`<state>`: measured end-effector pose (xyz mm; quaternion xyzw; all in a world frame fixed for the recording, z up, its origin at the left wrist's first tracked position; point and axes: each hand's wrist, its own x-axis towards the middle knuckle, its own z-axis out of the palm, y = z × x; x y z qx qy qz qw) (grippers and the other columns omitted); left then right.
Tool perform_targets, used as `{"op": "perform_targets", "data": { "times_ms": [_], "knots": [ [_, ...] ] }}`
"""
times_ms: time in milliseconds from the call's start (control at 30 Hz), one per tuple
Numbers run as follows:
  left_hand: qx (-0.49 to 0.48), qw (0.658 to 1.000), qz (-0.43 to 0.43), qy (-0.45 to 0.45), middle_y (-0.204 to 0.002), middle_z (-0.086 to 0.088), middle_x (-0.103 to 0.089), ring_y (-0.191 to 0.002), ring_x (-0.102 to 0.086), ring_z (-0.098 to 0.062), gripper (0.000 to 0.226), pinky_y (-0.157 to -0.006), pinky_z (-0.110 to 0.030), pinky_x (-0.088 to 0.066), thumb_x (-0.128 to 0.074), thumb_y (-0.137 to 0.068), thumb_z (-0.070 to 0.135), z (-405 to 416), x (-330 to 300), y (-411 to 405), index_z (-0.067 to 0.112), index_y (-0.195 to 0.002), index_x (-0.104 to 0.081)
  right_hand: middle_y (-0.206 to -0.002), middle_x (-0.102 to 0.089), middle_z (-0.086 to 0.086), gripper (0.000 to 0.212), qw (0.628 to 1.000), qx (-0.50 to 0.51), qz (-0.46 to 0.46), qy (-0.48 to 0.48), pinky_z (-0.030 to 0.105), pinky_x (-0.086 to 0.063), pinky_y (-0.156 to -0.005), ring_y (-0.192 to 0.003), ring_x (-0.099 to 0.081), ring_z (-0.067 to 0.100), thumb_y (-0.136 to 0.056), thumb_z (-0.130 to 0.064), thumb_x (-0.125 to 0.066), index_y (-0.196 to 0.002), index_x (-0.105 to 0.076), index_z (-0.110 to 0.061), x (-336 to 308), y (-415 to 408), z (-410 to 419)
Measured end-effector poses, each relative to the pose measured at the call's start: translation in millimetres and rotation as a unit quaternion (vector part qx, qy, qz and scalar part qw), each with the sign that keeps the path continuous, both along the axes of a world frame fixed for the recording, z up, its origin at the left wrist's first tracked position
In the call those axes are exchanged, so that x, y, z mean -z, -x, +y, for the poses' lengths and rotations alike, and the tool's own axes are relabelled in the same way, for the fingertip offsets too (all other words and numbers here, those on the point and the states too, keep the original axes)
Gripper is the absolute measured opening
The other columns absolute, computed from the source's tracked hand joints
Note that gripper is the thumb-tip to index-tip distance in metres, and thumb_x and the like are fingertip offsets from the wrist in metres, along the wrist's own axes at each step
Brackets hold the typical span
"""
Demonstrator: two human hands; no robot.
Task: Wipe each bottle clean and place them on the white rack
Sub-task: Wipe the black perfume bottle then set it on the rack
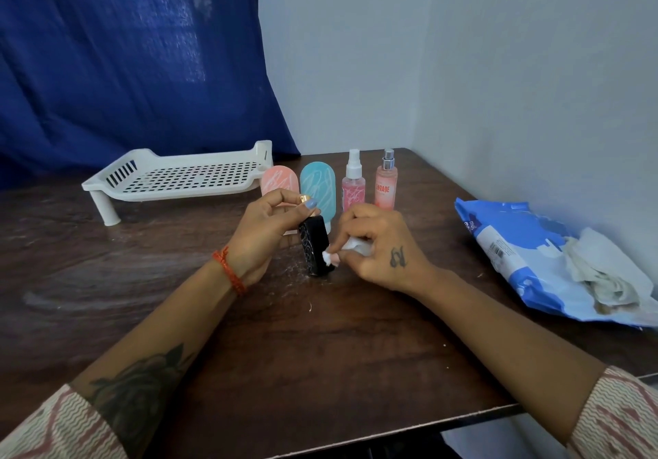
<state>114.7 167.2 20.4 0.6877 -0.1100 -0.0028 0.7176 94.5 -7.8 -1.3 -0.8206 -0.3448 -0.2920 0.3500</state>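
My left hand (265, 230) grips a black patterned bottle (315, 250) by its gold top, tilted, with its base near the table. My right hand (379, 250) pinches a small white wipe (350, 248) against the bottle's lower right side. Behind the hands stand a pink flat bottle (276, 181), a teal flat bottle (318, 184), a clear pink spray bottle (353, 184) and a peach spray bottle (387, 184). The white perforated rack (171, 177) stands on legs at the back left and holds nothing.
A blue and white wipes packet (512, 245) lies at the right by the wall, with crumpled used wipes (598, 270) on it. The dark wooden table (320, 344) ends close to me; white specks lie around the black bottle. A blue curtain (124, 49) hangs behind.
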Motion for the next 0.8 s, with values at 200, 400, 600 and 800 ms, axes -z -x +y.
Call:
{"op": "perform_targets", "data": {
  "times_ms": [200,400,600,800],
  "knots": [
    [-0.005,1.0,-0.002,0.005,-0.085,-0.002,-0.07,-0.075,-0.068,-0.006,0.005,-0.067,-0.024,-0.053,-0.063,-0.085,0.016,-1,0,1,0.013,-0.086,-0.059,-0.075,-0.063,-0.003,0.012,0.999,-0.036,0.013,0.032,0.019,-0.048,-0.061,-0.066,-0.058,0.005,-0.066,-0.001,-0.076,-0.069,-0.074,-0.013,1,3,4],
    [-0.005,1.0,0.008,0.0,-0.09,-0.004,-0.071,-0.079,-0.069,-0.006,0.005,-0.067,-0.024,-0.053,-0.064,-0.085,0.015,1,-1,-1,0.012,-0.087,-0.06,-0.07,-0.06,-0.012,0.007,0.998,0.006,0.057,0.018,0.007,-0.04,-0.06,-0.065,-0.057,0.001,-0.062,-0.009,-0.075,-0.069,-0.074,-0.013,-3,1,-5],
    [0.006,1.0,0.004,-0.008,-0.091,-0.005,-0.071,-0.084,-0.067,-0.011,0.009,-0.075,-0.027,-0.054,-0.065,-0.084,0.015,-1,-3,2,0.01,-0.091,-0.062,-0.084,-0.062,-0.004,0.017,0.986,0.121,-0.051,-0.103,0.004,-0.038,-0.066,-0.076,-0.053,0.0,-0.074,-0.02,-0.074,-0.088,-0.074,-0.01,-4,-4,-1],
    [0.021,1.0,-0.012,0.005,-0.082,-0.003,-0.069,-0.073,-0.066,-0.009,0.005,-0.06,-0.019,-0.051,-0.064,-0.084,0.008,-3,-3,6,0.012,-0.084,-0.061,-0.085,-0.065,0.005,0.016,0.988,0.093,-0.105,-0.067,0.008,-0.041,-0.072,-0.08,-0.054,0.004,-0.075,-0.012,-0.076,-0.09,-0.074,-0.007,-2,-3,8]
  ]
}}
